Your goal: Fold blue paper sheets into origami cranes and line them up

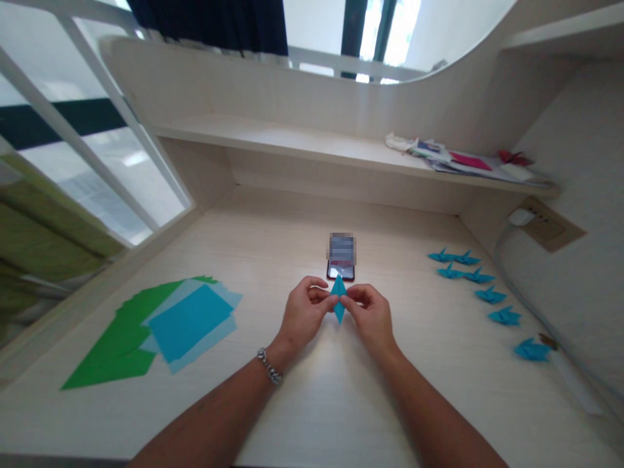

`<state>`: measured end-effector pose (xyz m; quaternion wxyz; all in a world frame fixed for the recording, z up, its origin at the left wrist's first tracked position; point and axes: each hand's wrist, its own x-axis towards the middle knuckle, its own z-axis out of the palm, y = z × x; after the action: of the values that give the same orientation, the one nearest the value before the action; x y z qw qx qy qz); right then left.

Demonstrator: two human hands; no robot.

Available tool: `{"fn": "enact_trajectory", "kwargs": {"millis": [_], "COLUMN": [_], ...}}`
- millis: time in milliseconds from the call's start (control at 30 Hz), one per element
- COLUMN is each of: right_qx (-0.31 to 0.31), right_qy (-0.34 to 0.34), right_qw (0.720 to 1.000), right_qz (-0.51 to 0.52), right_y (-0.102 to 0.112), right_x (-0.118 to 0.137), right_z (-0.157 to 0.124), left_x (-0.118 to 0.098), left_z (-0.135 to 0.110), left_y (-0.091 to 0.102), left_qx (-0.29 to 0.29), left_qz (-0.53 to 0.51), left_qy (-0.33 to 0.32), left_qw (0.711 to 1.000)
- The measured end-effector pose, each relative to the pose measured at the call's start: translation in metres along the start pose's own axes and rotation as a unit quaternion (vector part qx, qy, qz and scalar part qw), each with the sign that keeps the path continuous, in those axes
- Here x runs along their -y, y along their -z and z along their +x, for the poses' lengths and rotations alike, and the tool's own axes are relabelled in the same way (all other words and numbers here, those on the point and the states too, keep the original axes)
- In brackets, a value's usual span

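The phone lies flat near the middle of the pale wooden desk, its upper part blurred. Well to the left of the phone, a loose stack of blue paper sheets lies on top of green sheets, which fan out further left. Well to the right of the phone, a curved row of folded blue paper cranes runs toward the near edge of the desk. Above and behind the phone runs a shelf, and a pile of coloured papers lies at its right end. Nothing lies between the phone and the hands, and the desk on the near side of them is bare wood. Just on the near side of the phone, both hands hold a folded blue paper piece. The left hand, with a metal bracelet at its wrist, pinches the piece's left edge between thumb and fingertips. The right hand pinches the right edge the same way. The piece is a narrow diamond with its long axis running away from the person. One sharp tip points at the phone and overlaps its near edge in the view, and the other tip points back toward the person. I cannot tell whether the piece touches the desk.
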<state>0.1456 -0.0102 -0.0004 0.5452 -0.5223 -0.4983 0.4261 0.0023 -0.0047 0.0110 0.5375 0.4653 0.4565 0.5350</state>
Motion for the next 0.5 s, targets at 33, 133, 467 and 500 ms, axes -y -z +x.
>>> {"fn": "enact_trajectory", "kwargs": {"millis": [33,133,467,500], "right_qx": [-0.011,-0.010,0.052,0.055], "right_qy": [0.019,0.063,0.034,0.024], "right_qw": [0.999,0.995,0.998,0.998], "right_qz": [-0.028,-0.081,-0.025,-0.006], "right_y": [0.0008,0.0011,-0.0020,-0.0019], "right_x": [0.0013,0.0042,0.0010,0.0006], "right_z": [-0.0007,-0.0038,-0.0039,-0.0027], "left_x": [-0.0001,0.0004,0.0001,-0.0001], "left_z": [0.0000,0.0000,-0.0053,-0.0066], "left_y": [0.0001,0.0004,-0.0009,-0.0018], "left_qx": [-0.004,-0.019,0.008,0.021], "left_qz": [0.009,0.035,0.115,0.128], "left_qy": [-0.003,-0.020,-0.080,-0.087], "left_qw": [1.000,0.999,0.990,0.988]}}
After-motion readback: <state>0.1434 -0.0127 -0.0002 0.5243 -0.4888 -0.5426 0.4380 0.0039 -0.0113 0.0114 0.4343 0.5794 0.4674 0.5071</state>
